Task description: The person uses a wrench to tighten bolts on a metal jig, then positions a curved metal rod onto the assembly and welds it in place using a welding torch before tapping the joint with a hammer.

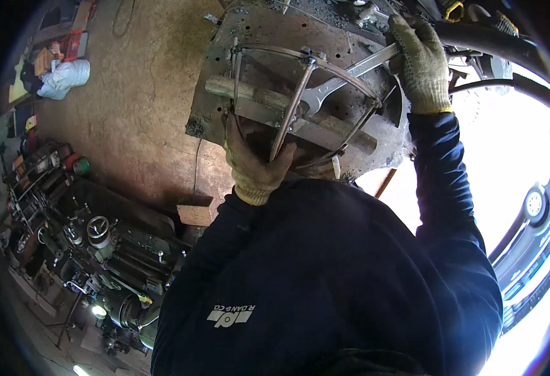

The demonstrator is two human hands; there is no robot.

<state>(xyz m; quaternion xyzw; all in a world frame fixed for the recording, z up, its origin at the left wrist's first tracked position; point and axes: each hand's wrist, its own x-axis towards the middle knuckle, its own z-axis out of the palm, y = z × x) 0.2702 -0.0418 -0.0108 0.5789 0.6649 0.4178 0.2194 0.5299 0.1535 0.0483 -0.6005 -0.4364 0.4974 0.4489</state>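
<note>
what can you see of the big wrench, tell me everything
The wrench looks like worn grey metal, with a long, flat shank widening to an open-ended head. It lies slantwise, head to the lower left, within the outline of the metal frame, whose curved rod crosses it in view. The gloved right hand grips and hides its upper end. Whether the jaws bite on anything is unclear.

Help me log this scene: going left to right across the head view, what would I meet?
White bundle, orange-brown block, gloved left hand, wrench, gloved right hand gripping its far end, car.
</note>
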